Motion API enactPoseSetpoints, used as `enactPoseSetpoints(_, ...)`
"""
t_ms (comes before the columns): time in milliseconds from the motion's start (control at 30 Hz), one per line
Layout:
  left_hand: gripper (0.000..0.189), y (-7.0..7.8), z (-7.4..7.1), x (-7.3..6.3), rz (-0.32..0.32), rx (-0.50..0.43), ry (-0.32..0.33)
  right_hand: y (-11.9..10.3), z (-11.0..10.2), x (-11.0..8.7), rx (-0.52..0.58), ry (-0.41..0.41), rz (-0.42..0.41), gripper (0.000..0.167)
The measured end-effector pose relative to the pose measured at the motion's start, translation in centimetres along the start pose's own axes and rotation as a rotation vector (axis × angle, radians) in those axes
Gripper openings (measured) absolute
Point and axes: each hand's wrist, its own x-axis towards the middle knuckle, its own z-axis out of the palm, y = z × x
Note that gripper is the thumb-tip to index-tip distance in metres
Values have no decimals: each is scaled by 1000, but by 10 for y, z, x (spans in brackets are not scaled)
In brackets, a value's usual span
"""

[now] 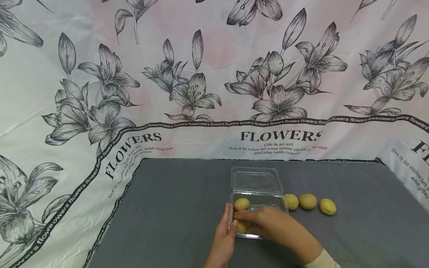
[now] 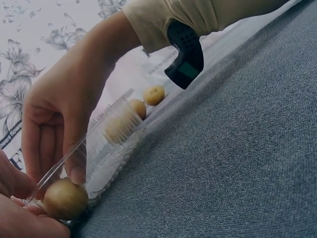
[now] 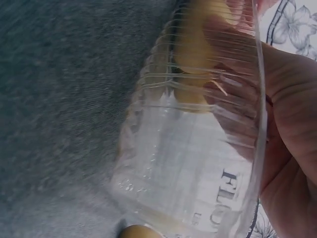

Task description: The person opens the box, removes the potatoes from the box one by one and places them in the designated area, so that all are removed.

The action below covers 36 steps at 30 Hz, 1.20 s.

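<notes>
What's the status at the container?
Left hand grips clear container at left. Right hand inside it, holding near yellow item. Lid open, out of the way.

Place type: cloth-screened nook, home or studio unclear
Screening: white-and-pink fabric sheet printed with black lilies [image 1: 214, 96], behind and at both sides
Surface: flat grey fabric-covered counter [image 1: 177, 204]

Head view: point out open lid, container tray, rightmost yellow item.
Open lid [image 1: 256, 181], head view, middle of its panel.
Container tray [image 1: 265, 200], head view, bare inside near the lid.
Rightmost yellow item [image 1: 327, 206], head view, middle of its surface.
</notes>
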Motion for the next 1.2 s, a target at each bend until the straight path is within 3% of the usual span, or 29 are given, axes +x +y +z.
enactPoseSetpoints(300,67,-1,1,0,12,-10,6,-4,-2,7,-21,-12,32,40)
enactPoseSetpoints(1200,68,-1,1,0,19,-4,-11,-2,4,8,32,-91,98,44)
